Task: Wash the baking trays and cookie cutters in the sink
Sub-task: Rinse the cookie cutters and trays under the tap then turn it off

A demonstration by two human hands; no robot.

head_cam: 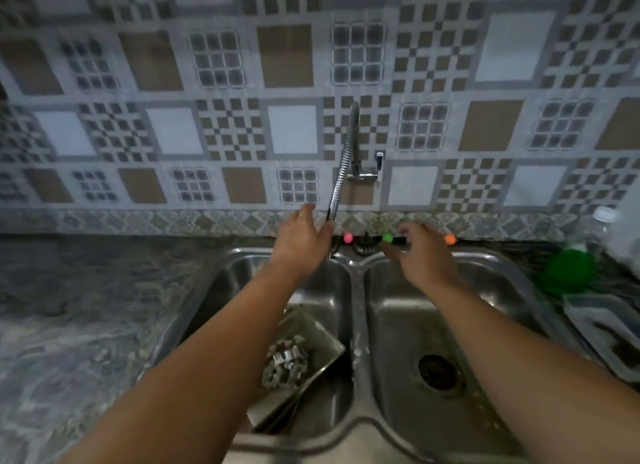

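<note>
We reach both arms out over a steel double sink (360, 425) set into a mottled grey stone counter (86, 325). Our left hand (301, 243) is at the lower end of the flexible metal faucet hose (341, 172), with the thumb on the hose's near side and the fingers on its left; the blur keeps us from telling whether the hand truly grips the hose or only touches it. Our right hand (420, 252) hovers over the far rim of the right basin with its fingers loosely spread and holding nothing, just beside a green knob (387, 238). A pink knob (347, 237) sits to the left of it and an orange one (450, 239) to the right, all along the far edge of the sink.

The baking trays (311, 377) lie stacked and tilted in the left basin, partly hidden by our left forearm. A small heap of metal cookie cutters (285, 361) rests on the top tray. The right basin holds only its drain (438, 371).

On the counter at the right stand a green round object (568, 269), a clear plastic bottle (602, 228) and a pale tray (609, 335) near the edge of view. Patterned tiles (294, 54) cover the far wall.
</note>
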